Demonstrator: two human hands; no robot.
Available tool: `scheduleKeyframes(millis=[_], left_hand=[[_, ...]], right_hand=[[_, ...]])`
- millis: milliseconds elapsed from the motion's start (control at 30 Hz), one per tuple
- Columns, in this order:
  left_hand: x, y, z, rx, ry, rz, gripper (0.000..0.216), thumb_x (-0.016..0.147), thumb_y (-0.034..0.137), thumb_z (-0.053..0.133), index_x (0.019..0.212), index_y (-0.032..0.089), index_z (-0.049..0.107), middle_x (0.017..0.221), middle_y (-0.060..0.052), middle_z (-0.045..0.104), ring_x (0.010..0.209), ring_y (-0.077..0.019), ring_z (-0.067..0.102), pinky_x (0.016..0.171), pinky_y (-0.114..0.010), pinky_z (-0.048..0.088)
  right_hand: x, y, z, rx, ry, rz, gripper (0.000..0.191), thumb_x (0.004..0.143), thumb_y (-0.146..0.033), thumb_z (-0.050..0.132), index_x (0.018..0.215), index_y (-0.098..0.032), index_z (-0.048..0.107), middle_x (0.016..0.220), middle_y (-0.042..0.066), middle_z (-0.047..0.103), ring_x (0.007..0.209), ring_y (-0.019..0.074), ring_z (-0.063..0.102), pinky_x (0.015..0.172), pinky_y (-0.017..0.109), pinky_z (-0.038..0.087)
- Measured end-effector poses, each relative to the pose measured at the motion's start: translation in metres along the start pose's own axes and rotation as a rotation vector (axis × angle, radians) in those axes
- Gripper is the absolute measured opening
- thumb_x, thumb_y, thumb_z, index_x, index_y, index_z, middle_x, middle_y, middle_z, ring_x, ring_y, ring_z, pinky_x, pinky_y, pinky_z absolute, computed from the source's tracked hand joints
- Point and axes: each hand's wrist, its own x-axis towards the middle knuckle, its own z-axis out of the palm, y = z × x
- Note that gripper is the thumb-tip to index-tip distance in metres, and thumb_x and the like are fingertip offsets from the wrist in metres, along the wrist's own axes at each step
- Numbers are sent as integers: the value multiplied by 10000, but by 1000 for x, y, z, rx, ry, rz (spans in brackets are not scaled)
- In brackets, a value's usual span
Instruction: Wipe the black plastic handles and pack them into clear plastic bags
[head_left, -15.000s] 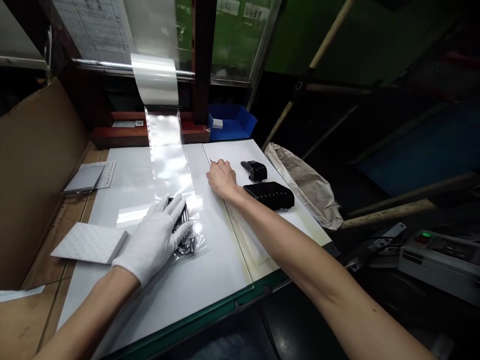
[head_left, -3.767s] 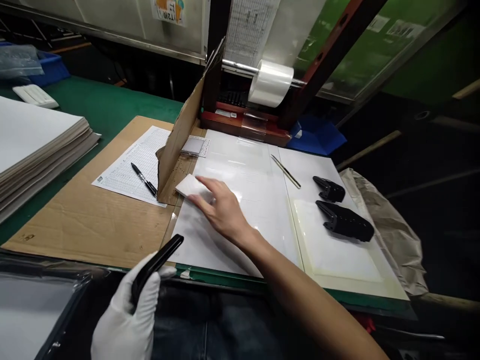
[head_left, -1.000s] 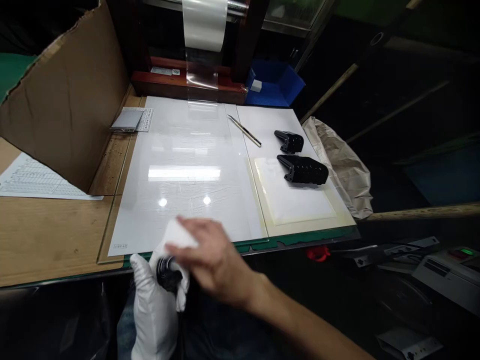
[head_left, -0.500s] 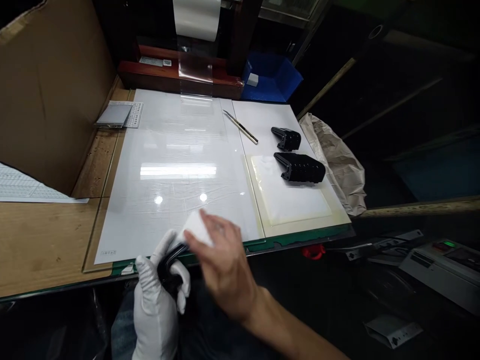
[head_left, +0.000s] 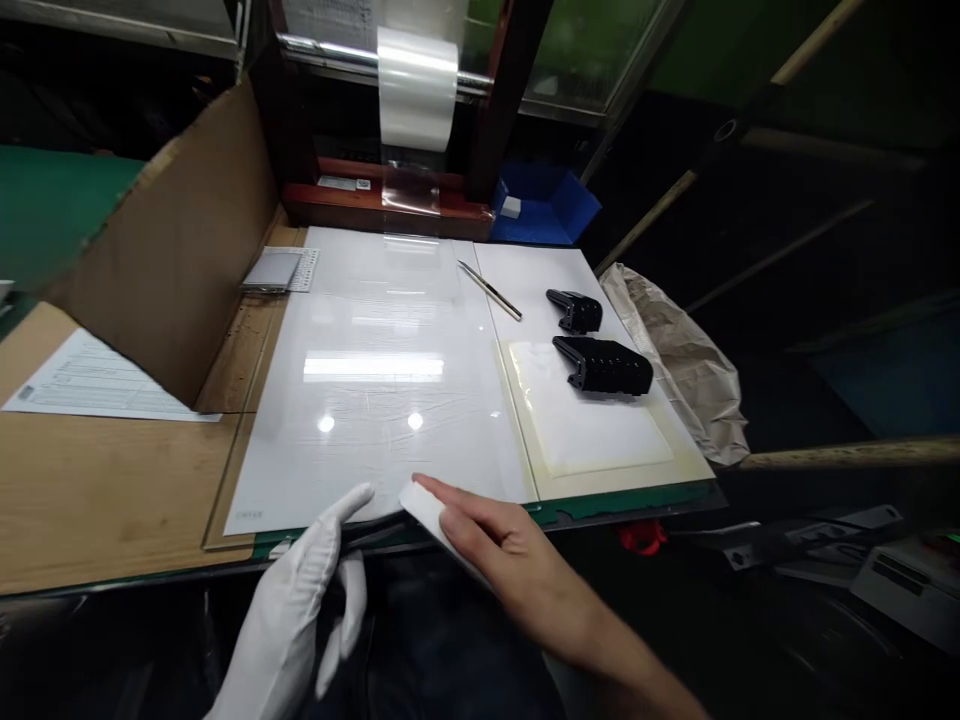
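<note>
My left hand [head_left: 289,600], in a white glove, grips a dark, glossy black part [head_left: 375,528] at the table's front edge. Much of that part is hidden by the glove and the dark background. My bare right hand [head_left: 517,560] pinches a white block [head_left: 426,508], perhaps a sponge, between thumb and fingers. The block's end meets the right end of the black part; whether they press together I cannot tell. Two ribbed black parts, a smaller one [head_left: 579,312] and a larger one [head_left: 606,366], lie on the right side of the table.
A pen-like knife [head_left: 491,292] lies on the white sheet [head_left: 360,460]. Behind stand a film roll [head_left: 418,95] on a rod and a blue bin [head_left: 551,210]. A cardboard panel [head_left: 195,240] rises at left. Crumpled paper [head_left: 675,360] hangs off the right edge.
The view has tilted upward. The black part has turned from steeply angled to nearly level, and my right hand with the white block has shifted right and lower.
</note>
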Motion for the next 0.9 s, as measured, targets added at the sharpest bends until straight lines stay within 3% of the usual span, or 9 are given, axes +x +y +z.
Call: scheduleKeyframes(millis=[67, 133, 267, 433, 567, 633, 700, 767, 900], left_hand=[[2, 5, -13, 48, -70, -1, 599, 707, 549, 789, 1204, 217, 747, 437, 23, 546, 423, -195, 573, 432, -276, 507], [3, 10, -18, 74, -68, 20, 571, 648, 519, 841, 1134, 224, 779, 524, -22, 631, 591, -254, 687, 514, -301, 568], [0, 14, -10, 54, 59, 60, 620, 620, 586, 831, 1151, 270, 775, 659, -59, 717, 766, -312, 746, 513, -306, 587], [-4, 10, 2, 25, 97, 41, 539, 727, 612, 744, 1143, 271, 783, 332, 23, 421, 462, -267, 639, 284, -255, 391], [-1, 9, 6, -58, 155, 50, 529, 668, 611, 789, 1069, 266, 797, 459, -1, 564, 497, -231, 644, 315, -238, 416], [-1, 11, 10, -96, 127, -6, 524, 676, 622, 788, 1033, 238, 797, 414, 28, 488, 407, -190, 554, 301, -237, 381], [-2, 13, 16, -153, 122, -61, 566, 729, 644, 743, 1110, 225, 763, 372, 77, 369, 302, -143, 393, 268, -234, 294], [-3, 13, 22, -228, 145, -101, 581, 803, 667, 663, 1172, 221, 716, 386, 101, 330, 269, -111, 282, 264, -226, 238], [-1, 2, 28, -326, 92, -182, 553, 880, 710, 538, 881, 181, 698, 402, 71, 376, 282, -98, 291, 279, -237, 255]], right_hand=[[0, -11, 0, 246, -262, 125, 445, 985, -526, 599, 1355, -284, 656, 1349, 70, 681, 1283, 279, 624, 1153, 524, 415], [2, -17, 3, 332, -363, 164, 468, 960, -530, 639, 1343, -263, 663, 1325, 66, 695, 1280, 280, 626, 1165, 510, 401], [4, -18, 7, 306, -296, 174, 497, 890, -528, 731, 1302, -254, 688, 1369, 64, 663, 1352, 285, 564, 1210, 500, 332], [3, -20, 2, 252, -303, 176, 489, 906, -539, 707, 1311, -267, 679, 1377, 61, 658, 1326, 277, 589, 1202, 498, 345], [6, -27, -6, 245, -328, 165, 486, 915, -523, 704, 1327, -268, 666, 1369, 68, 664, 1335, 283, 581, 1205, 515, 340], [7, -25, -4, 238, -343, 154, 461, 924, -512, 698, 1316, -271, 677, 1361, 70, 670, 1331, 283, 586, 1209, 518, 338], [7, -18, 8, 222, -231, 102, 452, 934, -501, 689, 1328, -280, 670, 1388, 73, 652, 1362, 278, 558, 1225, 526, 315], [5, -4, 28, 150, 6, -36, 485, 949, -478, 676, 1395, -298, 612, 1467, 85, 585, 1414, 278, 502, 1219, 548, 325], [6, 17, 55, -208, 285, -361, 457, 997, -320, 618, 1448, -351, 552, 1614, 87, 396, 1489, 297, 388, 1157, 616, 411]])
